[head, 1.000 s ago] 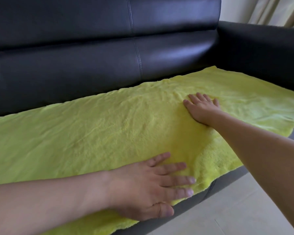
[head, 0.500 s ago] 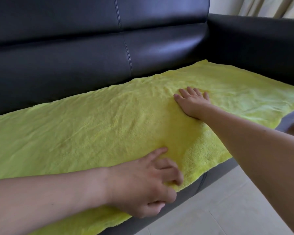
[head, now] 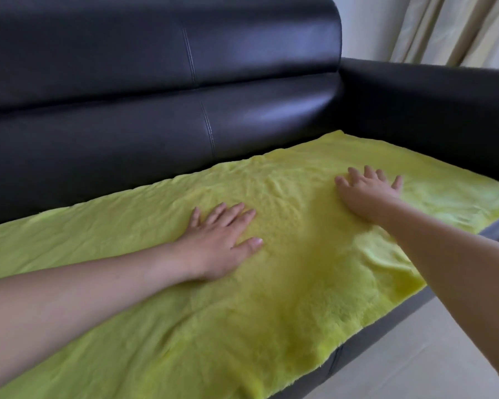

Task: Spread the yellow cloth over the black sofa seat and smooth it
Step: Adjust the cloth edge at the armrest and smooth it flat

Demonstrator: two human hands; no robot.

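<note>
Across the seat of the black leather sofa [head: 156,116] lies the fluffy yellow-green plush cloth [head: 285,298], spread out flat and covering the cushion from the backrest edge to the front edge, where its hem hangs slightly over the dark grey sofa base [head: 366,338]. Toward three o'clock the cloth reaches the foot of the black padded armrest [head: 432,110]. Small ripples crease the fabric near twelve o'clock, close to the backrest, and a shallow fold sits at about four o'clock near the front hem.

Both hands rest palm-down on the cloth. The left hand [head: 222,240] lies near the middle of the seat, fingers straight and slightly fanned, pointing toward one o'clock; its grip is released, the flat palm pressing the pile. The right hand [head: 366,191] lies further toward two o'clock, well apart from the left, fingers splayed and extended toward the backrest, its grip likewise released and flat on the fabric. Bare forearms run in from the lower left and lower right corners.

Pale beige floor tiles [head: 415,361] show at five o'clock, and cream pleated curtains [head: 455,27] hang behind the armrest at one o'clock.
</note>
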